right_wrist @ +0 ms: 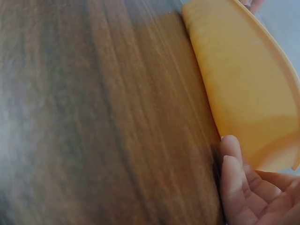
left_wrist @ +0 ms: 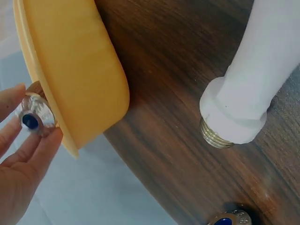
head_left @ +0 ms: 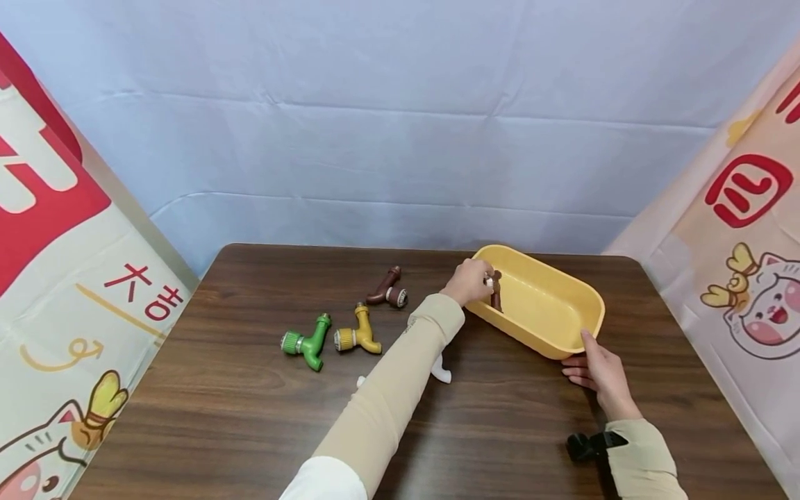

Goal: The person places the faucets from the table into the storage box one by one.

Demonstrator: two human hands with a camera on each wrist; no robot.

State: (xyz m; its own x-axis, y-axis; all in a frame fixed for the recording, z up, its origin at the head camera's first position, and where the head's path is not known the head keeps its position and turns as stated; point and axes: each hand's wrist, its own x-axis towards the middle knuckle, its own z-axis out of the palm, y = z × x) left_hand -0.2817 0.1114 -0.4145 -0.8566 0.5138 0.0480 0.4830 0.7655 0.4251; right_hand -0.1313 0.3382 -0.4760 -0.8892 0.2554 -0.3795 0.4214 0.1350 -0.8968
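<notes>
My left hand [head_left: 467, 281] pinches the silver knob [left_wrist: 35, 115] of a brown faucet [head_left: 496, 292] at the left end of a yellow plastic bin [head_left: 531, 340]. The knob has a dark blue cap, and the faucet's body hangs inside the wall. At the bin's near right corner, my right hand [head_left: 603, 375] grips the rim, thumb on top and fingers against the outside. A white faucet [head_left: 441, 371] lies partly hidden under my left forearm; its threaded end shows large in the left wrist view.
Left of the bin lie a second brown faucet [head_left: 386, 288], a yellow faucet [head_left: 361, 332] and a green faucet [head_left: 310, 342] on the dark wooden table [head_left: 250, 417]. A pale cloth [head_left: 375, 153] hangs behind the table, with printed cloths at both sides.
</notes>
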